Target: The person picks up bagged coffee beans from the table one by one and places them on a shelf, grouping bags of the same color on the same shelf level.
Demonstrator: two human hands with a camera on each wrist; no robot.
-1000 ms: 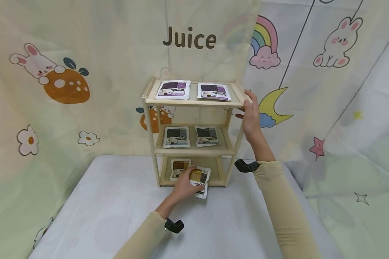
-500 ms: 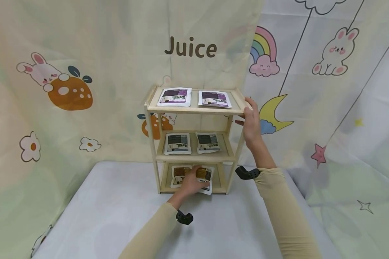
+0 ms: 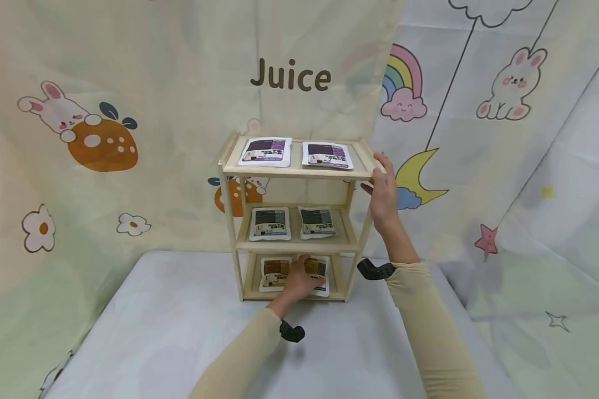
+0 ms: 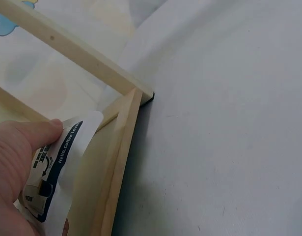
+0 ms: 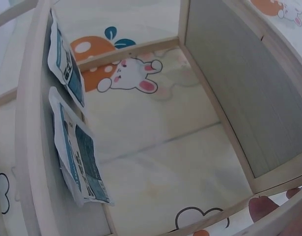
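Observation:
My left hand (image 3: pixel 298 282) holds a brown-labelled coffee pouch (image 3: pixel 318 267) at the right of the wooden rack's (image 3: pixel 299 173) bottom shelf. In the left wrist view the thumb lies on the face of this pouch (image 4: pixel 72 152), which tilts over the shelf's raised edge; "Hello, Coffee" shows on it. A second brown-labelled pouch (image 3: pixel 273 271) lies to the left, partly behind the hand. My right hand (image 3: pixel 385 194) grips the rack's top right corner. In the right wrist view only its fingertips (image 5: pixel 261 209) show by the frame.
Two purple-labelled pouches (image 3: pixel 265 152) lie on the top shelf. Two grey-blue pouches (image 3: pixel 270 224) lie on the middle one. The rack stands on a white-covered table (image 3: pixel 179 321), before a printed cloth backdrop (image 3: pixel 179 111) reading "Juice".
My left hand has moved the brown-labelled pouch back and slightly right, from over the bottom shelf's front edge onto the shelf. The right hand keeps its grip on the rack.

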